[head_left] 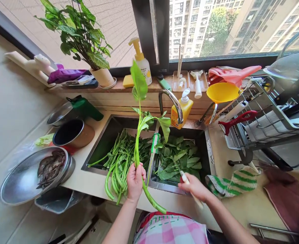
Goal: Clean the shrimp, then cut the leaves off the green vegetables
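My left hand is closed around a long green stalk of leafy greens, which looks like water spinach. Its leaves point up toward the window and the thick cut end hangs down to the right. My right hand grips a slim cream-handled tool at the front edge of the right basin; its exact kind is unclear. More uncut stalks fill the left basin and hang over its front edge. Loose leaves lie in the right basin. A green-edged brush or cloth rests on the divider between the basins.
The curved faucet rises behind the basins beside a yellow soap bottle. On the left stand a pot and a metal bowl with shrimp-like dark food. A dish rack and striped cloth are at right.
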A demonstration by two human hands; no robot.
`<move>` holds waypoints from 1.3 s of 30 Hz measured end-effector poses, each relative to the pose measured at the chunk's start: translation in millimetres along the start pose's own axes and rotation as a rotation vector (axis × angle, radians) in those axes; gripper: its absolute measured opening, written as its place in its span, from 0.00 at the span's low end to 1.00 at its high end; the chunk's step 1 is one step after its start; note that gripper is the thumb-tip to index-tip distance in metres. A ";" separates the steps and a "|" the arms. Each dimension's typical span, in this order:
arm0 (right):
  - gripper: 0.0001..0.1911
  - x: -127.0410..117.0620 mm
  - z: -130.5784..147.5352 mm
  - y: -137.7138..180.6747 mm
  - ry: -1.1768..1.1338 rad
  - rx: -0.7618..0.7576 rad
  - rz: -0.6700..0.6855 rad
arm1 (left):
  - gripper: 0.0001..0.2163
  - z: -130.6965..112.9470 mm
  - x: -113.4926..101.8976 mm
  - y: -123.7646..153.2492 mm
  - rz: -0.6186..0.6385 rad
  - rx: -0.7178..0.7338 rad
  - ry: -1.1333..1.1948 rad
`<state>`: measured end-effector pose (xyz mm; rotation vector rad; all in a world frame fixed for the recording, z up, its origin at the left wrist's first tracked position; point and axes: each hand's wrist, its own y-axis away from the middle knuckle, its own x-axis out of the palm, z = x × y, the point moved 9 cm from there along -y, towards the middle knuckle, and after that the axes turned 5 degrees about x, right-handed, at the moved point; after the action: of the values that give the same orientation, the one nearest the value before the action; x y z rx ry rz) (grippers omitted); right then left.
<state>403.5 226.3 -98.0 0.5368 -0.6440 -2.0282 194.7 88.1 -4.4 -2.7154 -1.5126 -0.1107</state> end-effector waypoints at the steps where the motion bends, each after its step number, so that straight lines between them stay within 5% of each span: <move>1: 0.11 17.3 3.3 11.3 0.041 -0.011 0.086 | 0.10 3.1 3.9 2.6 0.016 -0.005 0.013; 6: 0.12 63.5 12.5 38.3 -0.096 0.065 0.270 | 0.10 15.3 17.9 15.2 0.101 -0.024 0.015; 16: 0.20 71.1 22.6 35.7 -0.179 0.055 0.275 | 0.10 10.5 35.1 11.9 0.219 -0.019 -0.076; 21: 0.21 57.1 9.6 40.6 -0.276 0.038 0.214 | 0.08 -10.3 21.2 1.3 0.317 0.149 -0.369; 27: 0.19 55.2 14.1 62.3 -0.289 -0.046 0.300 | 0.08 -13.8 1.5 19.9 0.377 0.325 -0.724; 33: 0.16 65.1 20.2 70.6 -0.250 -0.008 0.346 | 0.13 -0.7 5.6 43.7 0.422 0.409 -0.733; 39: 0.14 68.8 20.4 70.1 -0.231 0.014 0.370 | 0.11 -15.4 11.0 55.2 0.402 0.633 -0.736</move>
<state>402.3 140.2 -46.6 0.1727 -0.8300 -1.7462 246.7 67.4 12.2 -2.5123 -0.7903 1.2492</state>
